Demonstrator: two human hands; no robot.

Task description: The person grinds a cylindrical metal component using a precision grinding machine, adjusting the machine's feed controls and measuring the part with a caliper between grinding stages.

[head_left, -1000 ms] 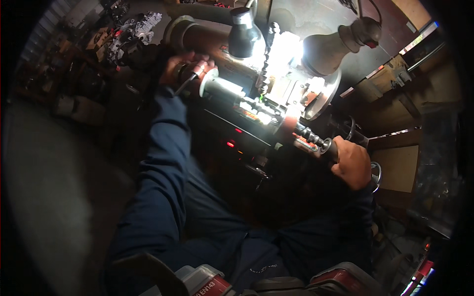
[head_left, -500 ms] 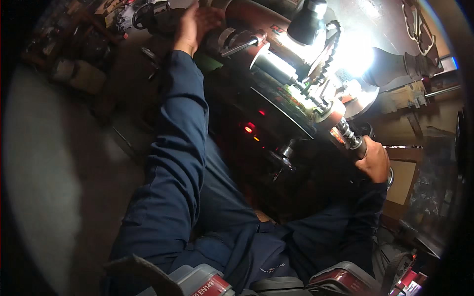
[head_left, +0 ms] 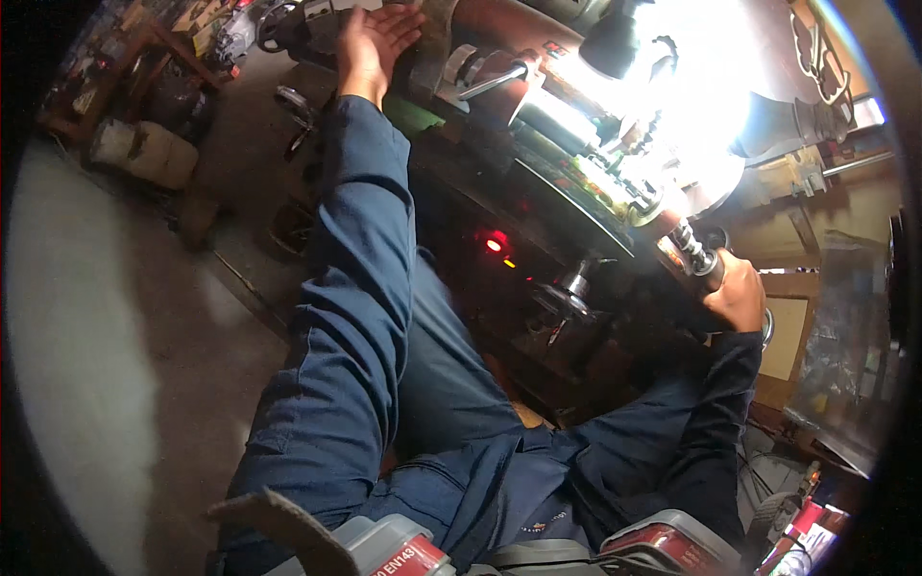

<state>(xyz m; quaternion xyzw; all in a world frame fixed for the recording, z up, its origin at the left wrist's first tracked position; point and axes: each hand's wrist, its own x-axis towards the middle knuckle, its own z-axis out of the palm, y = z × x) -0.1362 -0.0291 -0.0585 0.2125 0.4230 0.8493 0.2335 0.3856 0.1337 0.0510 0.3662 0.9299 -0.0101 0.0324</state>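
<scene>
My left hand (head_left: 379, 48) is at the far side, fingers stretched out and holding nothing I can see. Close beside it is the left end of a dark machine, where a bent metal lever (head_left: 492, 82) sticks out. At the machine's right end, my right hand (head_left: 738, 293) closes round a dark, round grip. A shiny stepped metal shaft (head_left: 688, 240) runs up from that grip. Glare from a lamp (head_left: 612, 40) washes out the middle of the machine, so the parts there are hard to tell apart. A bright metal cylinder (head_left: 557, 120) lies left of the glare.
Below the machine a metal hand crank (head_left: 573, 293) juts toward me, near a glowing red light (head_left: 494, 245). A dirty pale block-shaped container (head_left: 144, 152) is on the floor at left. A clear plastic sheet (head_left: 836, 336) hangs at right.
The view has shifted slightly and brightened, with stronger glare around the lamp. My left hand's fingers look more spread, its palm turned up more. My right hand keeps its hold.
</scene>
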